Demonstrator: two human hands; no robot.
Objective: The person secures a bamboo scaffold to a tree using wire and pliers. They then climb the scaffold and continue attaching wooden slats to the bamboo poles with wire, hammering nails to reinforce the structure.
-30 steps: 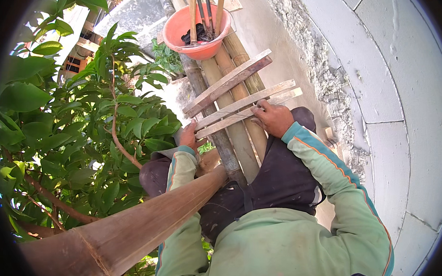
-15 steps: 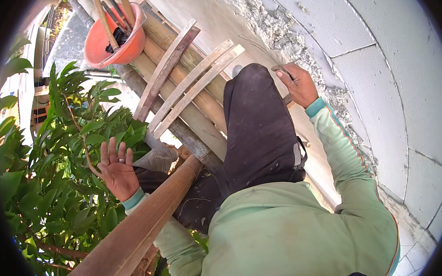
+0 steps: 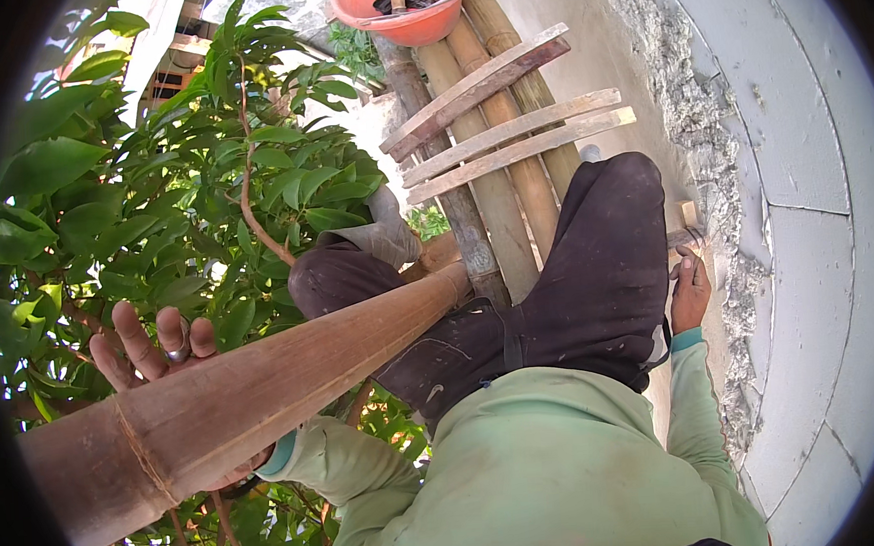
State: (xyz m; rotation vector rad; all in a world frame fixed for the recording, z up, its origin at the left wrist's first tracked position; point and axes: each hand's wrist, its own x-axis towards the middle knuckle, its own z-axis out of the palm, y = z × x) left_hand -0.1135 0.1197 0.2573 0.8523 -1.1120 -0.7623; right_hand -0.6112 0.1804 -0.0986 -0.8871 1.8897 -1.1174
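Note:
My left hand (image 3: pixel 154 345) is spread open with its fingers apart, a ring on one finger. Its palm rests against the far side of a thick brown bamboo pole (image 3: pixel 265 391) that slants across the lower left. My right hand (image 3: pixel 690 291) is down beside my right knee in dark trousers (image 3: pixel 595 275). Its fingers curl on a small wooden-handled tool (image 3: pixel 684 222) held against the rough mortar strip (image 3: pixel 696 131) of the grey wall. Green sleeves cover both my arms.
Bamboo scaffold poles (image 3: pixel 492 191) run ahead with three wooden slats (image 3: pixel 509 141) laid across them. An orange basin (image 3: pixel 409 17) holding tools sits at their far end. Leafy branches (image 3: pixel 205 186) fill the left side. The smooth plastered wall (image 3: pixel 809 204) curves along the right.
Both hands left the wooden slats. My left hand swung out left and now sits behind the slanting bamboo pole. My right hand moved right to the wall beside my knee.

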